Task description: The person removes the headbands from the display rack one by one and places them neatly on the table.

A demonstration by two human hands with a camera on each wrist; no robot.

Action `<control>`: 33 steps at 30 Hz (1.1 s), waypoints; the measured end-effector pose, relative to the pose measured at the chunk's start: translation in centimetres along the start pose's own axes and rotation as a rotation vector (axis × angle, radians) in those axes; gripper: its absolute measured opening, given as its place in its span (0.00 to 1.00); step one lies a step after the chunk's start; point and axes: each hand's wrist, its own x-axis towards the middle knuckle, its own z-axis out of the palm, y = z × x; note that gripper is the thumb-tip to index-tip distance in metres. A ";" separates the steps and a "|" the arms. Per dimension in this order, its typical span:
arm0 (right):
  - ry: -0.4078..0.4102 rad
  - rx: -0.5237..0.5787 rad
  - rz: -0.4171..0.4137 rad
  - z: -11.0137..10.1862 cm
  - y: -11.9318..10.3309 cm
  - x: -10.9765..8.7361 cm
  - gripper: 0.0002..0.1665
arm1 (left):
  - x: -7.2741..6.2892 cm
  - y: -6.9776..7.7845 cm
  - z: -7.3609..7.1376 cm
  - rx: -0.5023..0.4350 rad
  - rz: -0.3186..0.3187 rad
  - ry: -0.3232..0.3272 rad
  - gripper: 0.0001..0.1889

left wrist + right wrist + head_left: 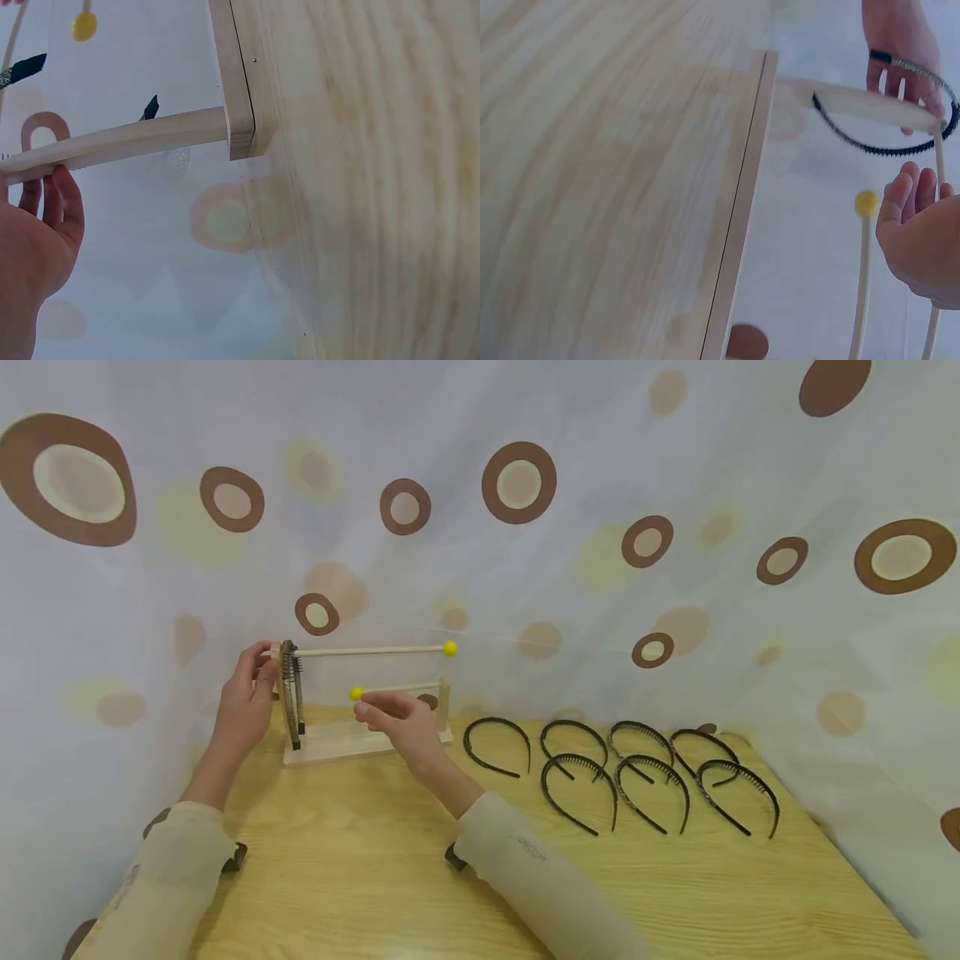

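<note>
A wooden stand with a flat base [330,747] stands at the back left of the table. Its left post [150,139] is gripped near the top by my left hand [243,697]. From that post an upper rod [367,652] runs right to a yellow ball [450,648]. A dark toothed headband [877,150] hangs on this rod, close to the post. The lower rod ends in another yellow ball [866,202] and comes from the right post [444,706]. My right hand [922,244] hovers beside this ball, fingers bent and holding nothing.
Several black headbands [497,721] lie in two rows on the right of the wooden table [420,877]. A pale curtain [570,410] with brown circles hangs behind and along both sides of the table.
</note>
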 end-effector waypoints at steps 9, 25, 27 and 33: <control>0.004 0.003 0.101 4.2 -0.1 0.2 0.15 | 0.2 -0.1 0.2 -0.028 0.011 -0.015 0.26; -0.101 0.092 0.080 8.6 0.3 -0.1 0.19 | 0.1 -0.2 -0.5 0.000 0.018 -0.008 0.27; -0.085 0.084 0.070 8.6 0.0 -0.1 0.17 | 0.0 0.0 -0.5 0.010 0.019 -0.004 0.27; -0.005 0.021 0.027 8.1 -0.6 -0.1 0.11 | -0.2 0.3 -0.5 0.021 0.028 -0.005 0.28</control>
